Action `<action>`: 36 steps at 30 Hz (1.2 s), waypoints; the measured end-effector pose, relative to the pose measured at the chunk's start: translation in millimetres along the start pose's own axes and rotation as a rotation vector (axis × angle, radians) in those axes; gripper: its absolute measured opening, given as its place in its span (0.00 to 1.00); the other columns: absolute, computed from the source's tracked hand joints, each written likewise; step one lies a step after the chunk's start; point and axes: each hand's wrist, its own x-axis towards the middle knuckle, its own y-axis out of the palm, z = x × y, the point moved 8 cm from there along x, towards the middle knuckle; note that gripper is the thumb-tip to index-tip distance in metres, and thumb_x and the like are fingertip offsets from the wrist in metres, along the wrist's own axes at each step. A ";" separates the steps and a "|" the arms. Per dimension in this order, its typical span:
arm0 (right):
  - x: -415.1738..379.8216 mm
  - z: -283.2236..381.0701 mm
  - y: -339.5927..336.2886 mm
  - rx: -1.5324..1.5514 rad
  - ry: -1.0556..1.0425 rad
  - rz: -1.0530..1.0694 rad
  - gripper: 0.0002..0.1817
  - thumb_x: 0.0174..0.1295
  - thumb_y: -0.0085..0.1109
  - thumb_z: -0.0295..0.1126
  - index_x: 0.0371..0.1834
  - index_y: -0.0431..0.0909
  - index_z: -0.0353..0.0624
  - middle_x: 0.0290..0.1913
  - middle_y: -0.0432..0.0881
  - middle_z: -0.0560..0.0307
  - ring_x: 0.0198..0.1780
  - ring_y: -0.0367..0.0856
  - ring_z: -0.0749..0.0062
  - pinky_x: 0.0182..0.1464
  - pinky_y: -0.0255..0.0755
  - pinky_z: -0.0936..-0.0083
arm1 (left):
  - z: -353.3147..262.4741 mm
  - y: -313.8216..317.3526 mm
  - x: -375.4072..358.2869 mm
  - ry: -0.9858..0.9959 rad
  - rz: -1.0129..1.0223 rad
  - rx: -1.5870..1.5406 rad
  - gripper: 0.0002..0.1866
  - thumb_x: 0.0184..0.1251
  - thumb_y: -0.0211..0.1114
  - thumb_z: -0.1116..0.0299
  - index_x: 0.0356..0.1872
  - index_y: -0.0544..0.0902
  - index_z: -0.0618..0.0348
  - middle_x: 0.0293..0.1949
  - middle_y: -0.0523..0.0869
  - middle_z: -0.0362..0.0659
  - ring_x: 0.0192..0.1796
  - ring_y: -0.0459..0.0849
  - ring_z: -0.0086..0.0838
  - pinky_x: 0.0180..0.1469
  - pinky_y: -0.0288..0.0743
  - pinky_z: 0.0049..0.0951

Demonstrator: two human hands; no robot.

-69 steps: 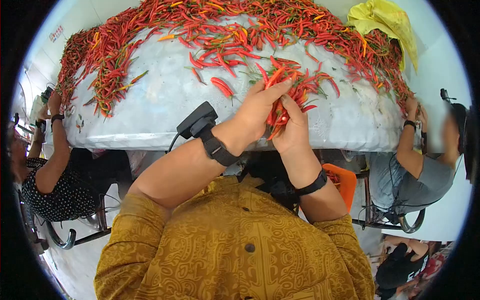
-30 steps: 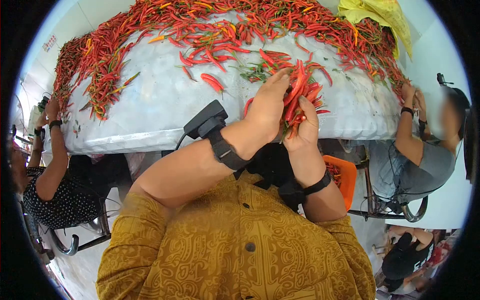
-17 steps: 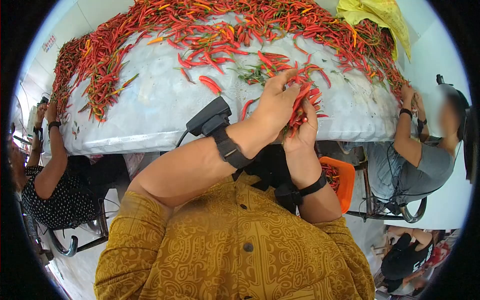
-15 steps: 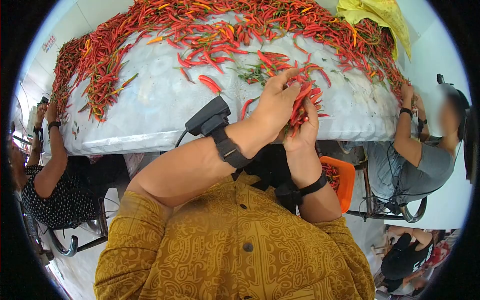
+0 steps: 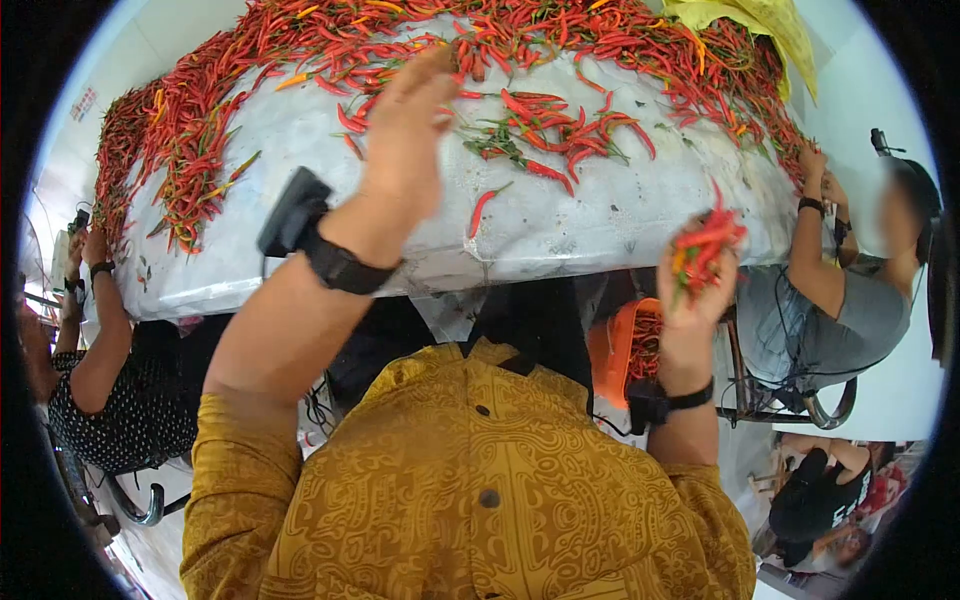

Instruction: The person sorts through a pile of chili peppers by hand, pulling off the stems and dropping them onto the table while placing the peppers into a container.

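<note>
Wearing a mustard-yellow patterned shirt (image 5: 485,450) at the bottom of the frame. Beyond it, right of centre, can see an open orange plastic tub (image 5: 611,350), part-filled, just below the front edge of a pale, sheet-covered worktop (image 5: 590,228). At the right, near that edge, cupping a handful of glossy red chillies (image 5: 708,246) in the bare right hand (image 5: 698,313), grip curled around it. Upper left of centre, extending the bare left hand (image 5: 405,130) over the worktop, grip loose and wide, nothing seen in it. Seems mid-gathering. Would next call for pinching lightly with the left while keeping the right palm steady. For moving, offers bare surface behind the front edge, broken by one stray curved red chilli (image 5: 482,208); farther back, narrows at a scattered cluster of green-stemmed red chillies (image 5: 572,130), then closes against a broad red heap (image 5: 200,110).
</note>
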 end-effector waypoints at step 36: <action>97.5 -82.3 165.7 -1.773 -0.057 0.631 0.11 0.53 0.56 0.24 0.40 0.77 0.35 0.35 0.81 0.56 0.36 0.78 0.77 0.40 0.71 0.80 | 6.6 -157.2 74.5 0.132 -0.191 0.280 0.17 0.61 0.53 0.70 0.51 0.76 0.60 0.41 0.80 0.37 0.35 0.75 0.17 0.38 0.66 0.18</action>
